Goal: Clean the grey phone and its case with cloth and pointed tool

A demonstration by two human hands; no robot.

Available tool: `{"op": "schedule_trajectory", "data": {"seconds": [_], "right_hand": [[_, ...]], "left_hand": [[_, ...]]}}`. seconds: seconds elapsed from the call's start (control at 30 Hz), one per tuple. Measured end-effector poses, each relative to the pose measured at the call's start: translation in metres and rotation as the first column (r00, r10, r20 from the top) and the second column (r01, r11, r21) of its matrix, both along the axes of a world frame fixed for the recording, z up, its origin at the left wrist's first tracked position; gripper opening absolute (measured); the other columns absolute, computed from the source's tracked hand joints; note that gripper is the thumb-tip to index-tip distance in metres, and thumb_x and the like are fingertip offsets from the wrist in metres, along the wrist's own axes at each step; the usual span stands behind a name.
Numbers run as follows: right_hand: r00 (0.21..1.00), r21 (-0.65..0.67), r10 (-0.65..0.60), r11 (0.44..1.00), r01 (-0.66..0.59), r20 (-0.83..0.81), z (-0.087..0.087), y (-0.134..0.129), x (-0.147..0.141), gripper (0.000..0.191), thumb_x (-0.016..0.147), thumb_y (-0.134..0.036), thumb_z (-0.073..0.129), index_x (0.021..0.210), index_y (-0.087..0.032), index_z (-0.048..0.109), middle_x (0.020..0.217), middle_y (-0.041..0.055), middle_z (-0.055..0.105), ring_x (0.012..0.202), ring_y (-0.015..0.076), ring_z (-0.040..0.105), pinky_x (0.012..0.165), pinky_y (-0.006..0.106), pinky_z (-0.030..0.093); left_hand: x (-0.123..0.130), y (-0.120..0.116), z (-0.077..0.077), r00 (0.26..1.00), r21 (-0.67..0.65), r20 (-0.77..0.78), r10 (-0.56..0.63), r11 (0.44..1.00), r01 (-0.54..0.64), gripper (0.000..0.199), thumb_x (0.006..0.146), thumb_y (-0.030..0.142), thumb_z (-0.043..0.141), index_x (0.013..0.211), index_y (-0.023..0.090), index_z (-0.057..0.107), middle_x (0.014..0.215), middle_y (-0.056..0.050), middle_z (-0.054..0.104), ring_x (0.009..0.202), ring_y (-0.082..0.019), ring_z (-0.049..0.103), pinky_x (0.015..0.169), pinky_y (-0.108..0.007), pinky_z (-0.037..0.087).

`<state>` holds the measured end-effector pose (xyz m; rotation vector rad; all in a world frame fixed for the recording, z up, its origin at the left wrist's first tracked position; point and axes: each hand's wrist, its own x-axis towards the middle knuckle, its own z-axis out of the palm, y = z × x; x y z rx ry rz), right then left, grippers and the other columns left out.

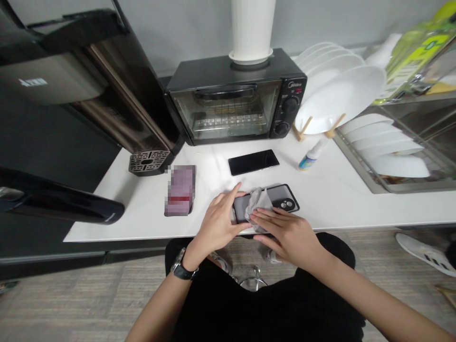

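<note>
A grey phone case (pixel 277 194) with a black rim and camera cut-outs lies near the counter's front edge. My left hand (pixel 219 216) grips its left end, thumb on the near side and fingers on the far side. Under the fingers of my right hand (pixel 285 230) is a crumpled white tissue (pixel 257 199), pressed onto the case's surface. Just beyond the case, a black phone (pixel 253 162) lies flat, screen up. To the right stands a small spray bottle (pixel 309 159) with a blue label. A purple item (pixel 181 190), partly pixelated, lies to the left.
A toaster oven (pixel 231 99) stands at the back with a white pot (pixel 252 28) on top. Left of it is a tall dark drink dispenser (pixel 117 95). White plates (pixel 338 99) in a wooden rack and a metal dish rack (pixel 377 185) occupy the right side.
</note>
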<state>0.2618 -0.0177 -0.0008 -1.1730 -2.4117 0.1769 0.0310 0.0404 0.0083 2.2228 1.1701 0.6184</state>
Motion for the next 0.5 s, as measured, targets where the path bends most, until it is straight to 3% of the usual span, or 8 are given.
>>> {"op": "schedule_trajectory", "data": {"seconds": [0.1, 0.3, 0.5], "right_hand": [[0.999, 0.059, -0.051, 0.997, 0.05, 0.017, -0.004, -0.006, 0.013, 0.043, 0.106, -0.039, 0.055, 0.145, -0.02, 0.059, 0.141, 0.0087, 0.067, 0.129, 0.0273, 0.066, 0.11, 0.049, 0.054], [0.965, 0.105, -0.256, 0.963, 0.249, 0.051, -0.01, -0.018, 0.042, 0.046, 0.105, -0.042, 0.057, 0.146, -0.021, 0.057, 0.138, 0.0099, 0.069, 0.123, 0.0278, 0.069, 0.116, 0.05, 0.045], [0.92, 0.209, -0.382, 0.91, 0.359, 0.083, -0.012, -0.015, 0.032, 0.057, 0.107, -0.048, 0.05, 0.15, -0.011, 0.05, 0.145, 0.0154, 0.064, 0.129, 0.029, 0.065, 0.127, 0.052, 0.023]], "left_hand": [[0.0, 0.0, -0.001, 1.0, -0.004, -0.007, 0.015, 1.0, -0.015, 0.111, 0.078, 0.036, 0.089, 0.164, 0.037, 0.018, 0.149, -0.004, 0.06, 0.134, -0.033, 0.053, 0.114, -0.051, 0.042], [0.0, 0.002, 0.001, 0.999, -0.029, -0.038, 0.026, 0.999, -0.027, 0.11, 0.079, 0.033, 0.089, 0.164, 0.04, 0.018, 0.15, -0.001, 0.059, 0.135, -0.029, 0.052, 0.117, -0.048, 0.039], [0.003, 0.003, 0.007, 0.999, -0.057, -0.05, -0.011, 0.998, 0.008, 0.101, 0.082, 0.032, 0.086, 0.163, 0.037, 0.025, 0.153, -0.003, 0.057, 0.138, -0.029, 0.05, 0.118, -0.048, 0.037]]}}
